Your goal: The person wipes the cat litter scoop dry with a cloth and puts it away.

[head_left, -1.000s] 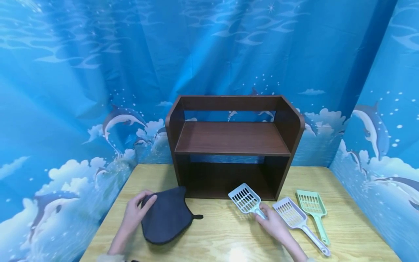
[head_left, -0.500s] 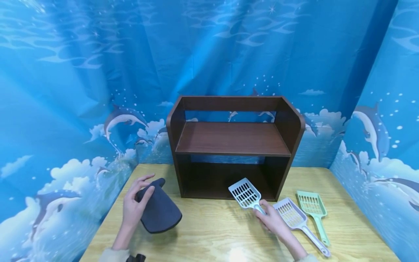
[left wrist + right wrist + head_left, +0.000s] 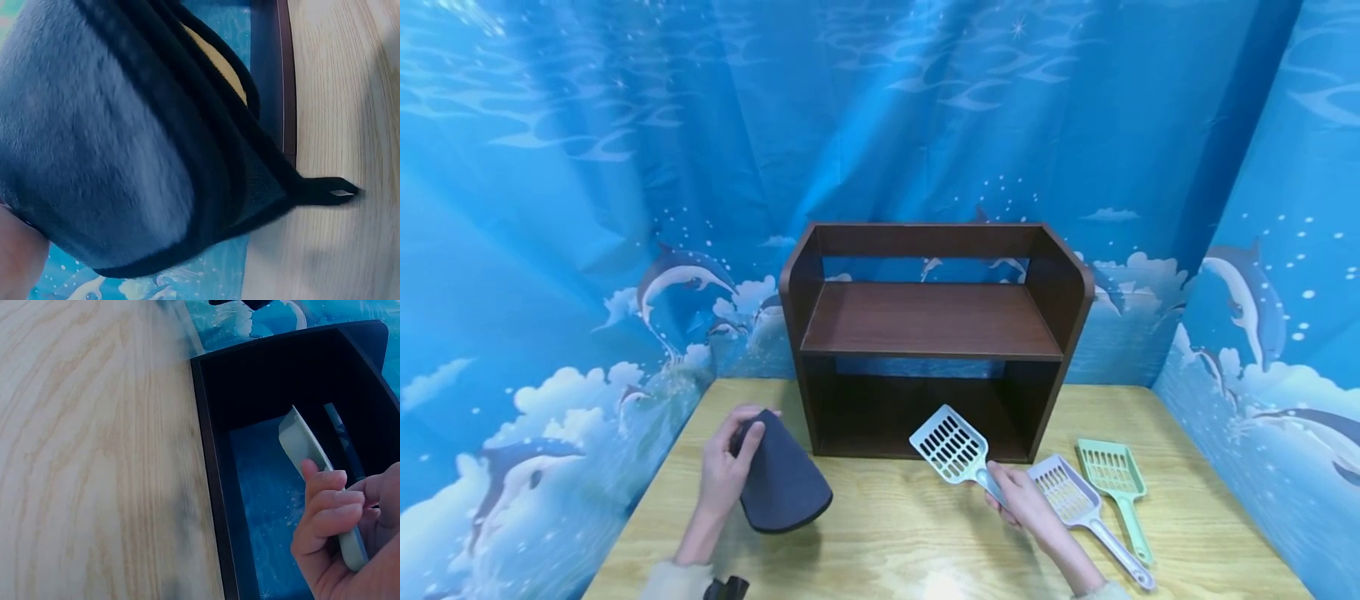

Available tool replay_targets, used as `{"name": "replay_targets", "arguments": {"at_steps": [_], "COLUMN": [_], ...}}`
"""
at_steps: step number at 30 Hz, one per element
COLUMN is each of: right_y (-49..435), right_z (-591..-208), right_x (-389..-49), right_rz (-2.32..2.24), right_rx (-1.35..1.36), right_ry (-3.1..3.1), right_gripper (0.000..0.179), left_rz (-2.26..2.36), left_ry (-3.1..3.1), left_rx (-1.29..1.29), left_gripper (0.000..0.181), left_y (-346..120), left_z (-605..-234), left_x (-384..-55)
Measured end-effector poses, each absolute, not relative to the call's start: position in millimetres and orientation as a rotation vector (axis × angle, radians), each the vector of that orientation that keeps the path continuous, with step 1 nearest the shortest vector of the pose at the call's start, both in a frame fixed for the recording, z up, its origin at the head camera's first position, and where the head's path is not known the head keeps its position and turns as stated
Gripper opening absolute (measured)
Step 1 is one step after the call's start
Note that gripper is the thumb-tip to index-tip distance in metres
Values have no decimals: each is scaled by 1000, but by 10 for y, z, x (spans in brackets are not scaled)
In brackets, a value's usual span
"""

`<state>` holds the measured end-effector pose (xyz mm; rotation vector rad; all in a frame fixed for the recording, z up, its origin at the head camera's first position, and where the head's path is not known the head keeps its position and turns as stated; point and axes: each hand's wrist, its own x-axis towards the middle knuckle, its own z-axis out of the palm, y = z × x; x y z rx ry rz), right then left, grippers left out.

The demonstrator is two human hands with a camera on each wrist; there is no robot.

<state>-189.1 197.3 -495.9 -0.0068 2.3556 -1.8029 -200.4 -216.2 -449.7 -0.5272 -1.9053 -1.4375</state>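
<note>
My left hand (image 3: pixel 722 479) grips a dark navy oven mitt (image 3: pixel 784 479) by its upper left edge, with the thumb over the front; the mitt is tilted above the table's left half. In the left wrist view, the mitt (image 3: pixel 94 144) shows black binding, a hanging loop (image 3: pixel 312 189) and a strip of yellowish lining. My right hand (image 3: pixel 1028 506) holds a pale blue slotted litter scoop (image 3: pixel 951 444) by its handle, its head raised before the shelf's lower opening. In the right wrist view, fingers (image 3: pixel 334 515) curl round the handle.
A dark brown two-tier shelf (image 3: pixel 932 321) stands at the back of the wooden table (image 3: pixel 880 542). Right of my right hand lie a lilac litter scoop (image 3: pixel 1066 492) and a green litter scoop (image 3: pixel 1114 468). A blue ocean-print curtain (image 3: pixel 880 125) surrounds the table.
The oven mitt has turned from broad side to a narrower view, its loop now hidden in the head view. The pale blue scoop has shifted slightly left.
</note>
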Motion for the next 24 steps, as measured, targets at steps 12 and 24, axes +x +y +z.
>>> {"name": "replay_targets", "arguments": {"at_steps": [12, 24], "right_y": [1956, 1934], "right_z": [-4889, -4773], "right_x": [-1896, -1893], "right_rz": [-1807, -1825], "right_rx": [3, -109], "right_ry": [2344, 2201], "right_gripper": [41, 53], "left_rz": [-1278, -923], "left_ry": [-1982, -2126], "left_rx": [-655, -677], "left_gripper": [39, 28], "left_y": [-1886, -1762], "left_z": [-4385, -4445], "left_x": [-2017, -2282]}}
